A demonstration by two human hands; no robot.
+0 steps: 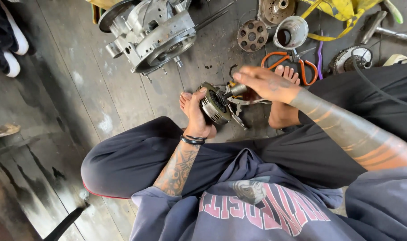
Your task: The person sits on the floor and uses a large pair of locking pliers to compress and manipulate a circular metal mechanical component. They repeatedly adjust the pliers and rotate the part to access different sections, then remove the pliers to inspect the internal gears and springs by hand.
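I sit cross-legged on a dark, oily wooden floor. My left hand (197,115) grips a round, toothed metal clutch drum (214,104), tilted on its edge above my bare feet. My right hand (265,82) reaches in from the right and closes over a small metal part (237,89) at the drum's centre. A bent metal bracket sticks out under the drum. A black band is round my left wrist.
A grey engine casing (151,30) lies at the top centre. Near it are a perforated round plate (252,35), a metal funnel (291,32), orange-handled pliers (297,64), a geared wheel (351,59) and yellow straps (342,11). Black-and-white shoes (7,40) sit at the top left.
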